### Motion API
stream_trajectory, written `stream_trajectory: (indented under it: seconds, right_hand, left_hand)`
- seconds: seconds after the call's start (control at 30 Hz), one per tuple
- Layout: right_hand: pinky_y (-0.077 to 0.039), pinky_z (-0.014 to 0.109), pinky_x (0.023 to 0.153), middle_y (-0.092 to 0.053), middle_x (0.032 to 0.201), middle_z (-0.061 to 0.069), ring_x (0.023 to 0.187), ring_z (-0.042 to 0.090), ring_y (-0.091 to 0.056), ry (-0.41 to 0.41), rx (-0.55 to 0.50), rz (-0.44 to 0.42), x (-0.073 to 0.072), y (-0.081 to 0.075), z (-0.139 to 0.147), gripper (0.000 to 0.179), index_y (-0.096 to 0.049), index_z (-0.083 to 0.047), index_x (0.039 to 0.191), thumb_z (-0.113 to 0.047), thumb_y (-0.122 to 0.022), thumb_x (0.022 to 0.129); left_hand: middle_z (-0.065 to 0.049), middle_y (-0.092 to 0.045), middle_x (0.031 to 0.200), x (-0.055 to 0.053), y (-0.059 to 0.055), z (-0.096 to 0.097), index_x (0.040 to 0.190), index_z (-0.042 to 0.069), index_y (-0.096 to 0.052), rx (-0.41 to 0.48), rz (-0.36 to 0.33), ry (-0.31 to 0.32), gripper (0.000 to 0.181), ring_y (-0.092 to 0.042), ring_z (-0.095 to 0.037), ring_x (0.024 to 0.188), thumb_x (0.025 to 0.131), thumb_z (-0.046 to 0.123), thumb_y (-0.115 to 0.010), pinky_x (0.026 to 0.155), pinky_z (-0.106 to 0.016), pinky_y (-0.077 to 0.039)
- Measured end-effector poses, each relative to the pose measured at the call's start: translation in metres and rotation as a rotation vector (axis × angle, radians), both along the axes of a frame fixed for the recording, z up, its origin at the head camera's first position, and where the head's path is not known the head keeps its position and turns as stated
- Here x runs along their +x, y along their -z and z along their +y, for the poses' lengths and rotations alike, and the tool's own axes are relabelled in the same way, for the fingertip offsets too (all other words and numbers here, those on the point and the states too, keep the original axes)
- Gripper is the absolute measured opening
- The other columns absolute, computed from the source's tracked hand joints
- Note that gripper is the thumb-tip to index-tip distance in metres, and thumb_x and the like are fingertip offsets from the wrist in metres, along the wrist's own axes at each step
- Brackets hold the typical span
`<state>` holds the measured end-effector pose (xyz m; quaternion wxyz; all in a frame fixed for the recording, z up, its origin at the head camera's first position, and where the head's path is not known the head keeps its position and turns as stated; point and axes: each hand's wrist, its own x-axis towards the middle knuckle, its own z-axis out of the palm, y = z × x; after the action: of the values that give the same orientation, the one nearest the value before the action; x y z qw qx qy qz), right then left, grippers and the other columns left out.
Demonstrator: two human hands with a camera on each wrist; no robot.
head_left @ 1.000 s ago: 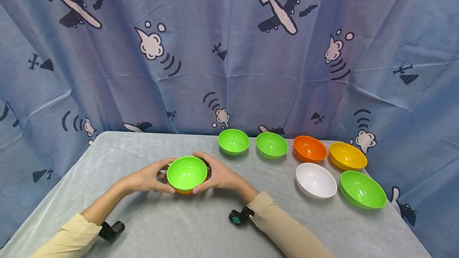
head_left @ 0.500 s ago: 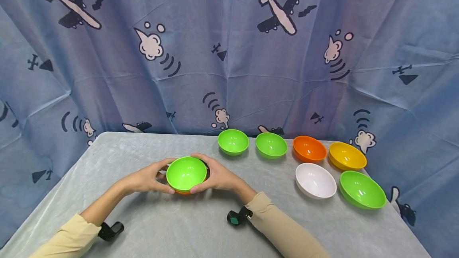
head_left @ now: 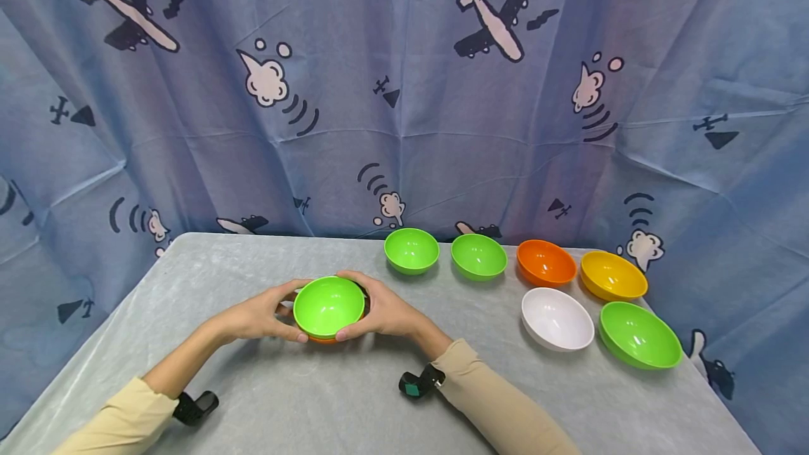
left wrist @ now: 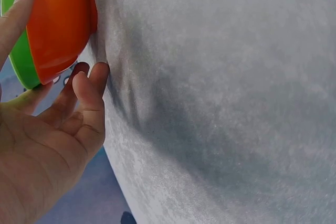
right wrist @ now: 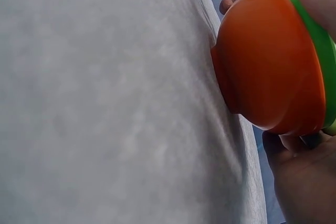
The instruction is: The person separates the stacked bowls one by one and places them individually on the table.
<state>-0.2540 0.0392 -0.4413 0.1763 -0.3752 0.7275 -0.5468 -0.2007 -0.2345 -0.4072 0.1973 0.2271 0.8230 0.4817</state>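
A green bowl (head_left: 329, 307) sits nested in an orange bowl (left wrist: 59, 24), whose foot rests on the cloth-covered table. From the left side my left hand (head_left: 268, 313) holds the green bowl near its rim, thumb at the front and a finger at the back. My right hand (head_left: 390, 309) grips it from the opposite side in the same way. In the left wrist view, the lower fingers (left wrist: 93, 95) hang loosely curled beside the orange bowl. Both thumbs lie close to where the green rim meets the orange one. Most of the orange bowl is hidden from the head view.
Along the back right stand two green bowls (head_left: 411, 251) (head_left: 478, 257), an orange bowl (head_left: 546, 263) and a yellow bowl (head_left: 613, 276). In front of them are a white bowl (head_left: 557, 319) and a larger green bowl (head_left: 640, 335). A blue curtain (head_left: 404, 90) hangs behind the grey tablecloth (head_left: 284, 399).
My right hand has shifted very slightly left along the bowl. The left hand and the nested bowls stay almost where they were.
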Motion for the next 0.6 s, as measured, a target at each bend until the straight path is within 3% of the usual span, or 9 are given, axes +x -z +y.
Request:
stream_trajectory:
  seconds: [0.6]
  right_hand:
    - [-0.047,0.034,0.100,-0.056,0.134,0.000,0.120,0.015,-0.055,0.003,-0.028,0.025,-0.0005,-0.0046,0.0004,0.098,-0.040,-0.005,0.153,-0.003,-0.092,0.070]
  left_hand:
    - [-0.028,-0.042,0.145,-0.0009,-0.0017,0.0000,0.156,-0.004,-0.028,-0.015,0.027,0.021,0.094,-0.053,-0.048,0.123,0.085,0.018,-0.086,0.092,-0.050,-0.052]
